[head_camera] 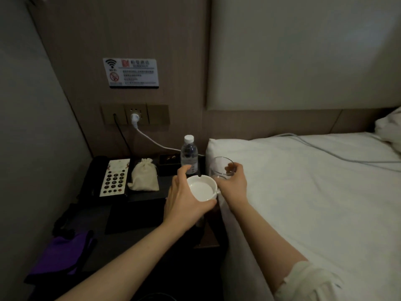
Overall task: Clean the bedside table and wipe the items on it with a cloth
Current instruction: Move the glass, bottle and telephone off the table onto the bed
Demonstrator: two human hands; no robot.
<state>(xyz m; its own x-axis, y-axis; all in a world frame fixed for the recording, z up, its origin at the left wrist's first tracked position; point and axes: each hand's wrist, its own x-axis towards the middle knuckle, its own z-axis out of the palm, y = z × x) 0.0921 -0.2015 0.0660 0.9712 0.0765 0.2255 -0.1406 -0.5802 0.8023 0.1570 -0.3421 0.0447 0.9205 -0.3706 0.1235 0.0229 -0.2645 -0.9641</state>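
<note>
Both hands are busy: I see my left hand with fingers curled round the white ashtray, just in front of the water bottle, and my right hand grasping a clear glass right of that bottle. Purple cloth lies on the dark table, well left of the bottle and nearer me.

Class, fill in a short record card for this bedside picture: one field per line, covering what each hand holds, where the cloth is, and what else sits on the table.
left hand: grips the white ashtray
right hand: holds the clear glass by its rim
purple cloth: on the near left corner of the bedside table, untouched
water bottle: upright, cap on, behind the ashtray
telephone: far left of the table
drawstring pouch: right of the telephone
</note>
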